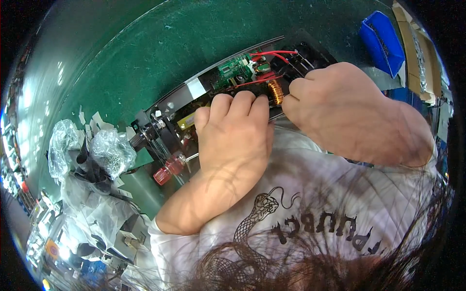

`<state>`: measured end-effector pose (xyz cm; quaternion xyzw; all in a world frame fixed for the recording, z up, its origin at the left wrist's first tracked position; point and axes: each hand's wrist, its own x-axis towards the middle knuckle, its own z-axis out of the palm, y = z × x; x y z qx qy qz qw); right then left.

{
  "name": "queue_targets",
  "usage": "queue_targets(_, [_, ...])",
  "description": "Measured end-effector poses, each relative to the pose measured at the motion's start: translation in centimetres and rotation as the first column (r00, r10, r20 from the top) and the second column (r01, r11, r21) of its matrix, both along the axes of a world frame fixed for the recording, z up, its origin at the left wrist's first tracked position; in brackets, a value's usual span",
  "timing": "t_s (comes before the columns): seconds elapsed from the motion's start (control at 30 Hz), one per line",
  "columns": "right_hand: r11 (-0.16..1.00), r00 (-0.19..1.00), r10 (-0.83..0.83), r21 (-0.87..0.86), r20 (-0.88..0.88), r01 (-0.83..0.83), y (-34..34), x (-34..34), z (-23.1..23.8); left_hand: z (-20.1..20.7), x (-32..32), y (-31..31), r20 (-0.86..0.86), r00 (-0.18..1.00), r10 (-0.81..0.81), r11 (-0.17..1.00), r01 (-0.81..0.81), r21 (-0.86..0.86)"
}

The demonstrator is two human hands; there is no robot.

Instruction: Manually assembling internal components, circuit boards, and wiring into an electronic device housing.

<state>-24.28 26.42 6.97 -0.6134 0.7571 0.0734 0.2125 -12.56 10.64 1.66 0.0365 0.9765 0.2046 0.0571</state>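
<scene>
An open, long black metal housing (171, 100) lies slantwise in front of me, with a green circuit board (233, 71), a copper-wound coil (275, 92) and red wires (274, 52) inside. At its left end stick out a red terminal knob (168, 169) and a black terminal knob (140, 140). My left hand (235, 131) is closed over the housing's near side, left of the coil; its fingertips are hidden. My right hand (335, 109) is closed just right of the coil, its fingers curled down into the right part of the housing. What it pinches is hidden.
The housing rests on a green work surface (126, 63). Clear plastic bags (114, 153) with small metal parts and paper scraps lie at the left. A blue bin (382, 43) holding small dark parts stands at the far right, beside a cardboard box (412, 53).
</scene>
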Motion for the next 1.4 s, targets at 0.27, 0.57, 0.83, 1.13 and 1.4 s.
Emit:
queue_targets(0.27, [0.999, 0.994, -0.005, -0.046, 0.111, 0.01, 0.7, -0.8, 0.1, -1.0, -0.1, -0.5, -0.068, 0.997, -0.034, 0.995, 0.04, 0.094])
queue_targets(0.57, [0.993, 0.997, 0.047, 0.108, 0.058, -0.053, 0.3, -0.6, 1.5, -0.8, 0.1, -0.5, -0.064, 0.998, -0.011, 0.994, 0.018, 0.106])
queue_targets(0.83, [0.995, 0.996, 0.061, 0.076, 0.072, -0.067, 0.2, -0.1, 1.1, -1.1, 0.2, -0.7, -0.061, 0.996, -0.064, 0.994, 0.069, 0.085])
queue_targets(1.13, [0.995, 0.998, 0.054, 0.081, 0.037, -0.057, 0.3, 0.2, 1.2, -0.3, -0.3, -0.2, 0.012, 1.0, -0.018, 0.997, 0.017, 0.069])
queue_targets(1.4, [0.997, 0.997, 0.075, 0.015, -0.009, -0.074, 0.5, 0.5, 0.8, -0.6, 0.0, -0.5, 0.028, 0.999, -0.046, 0.998, 0.045, 0.045])
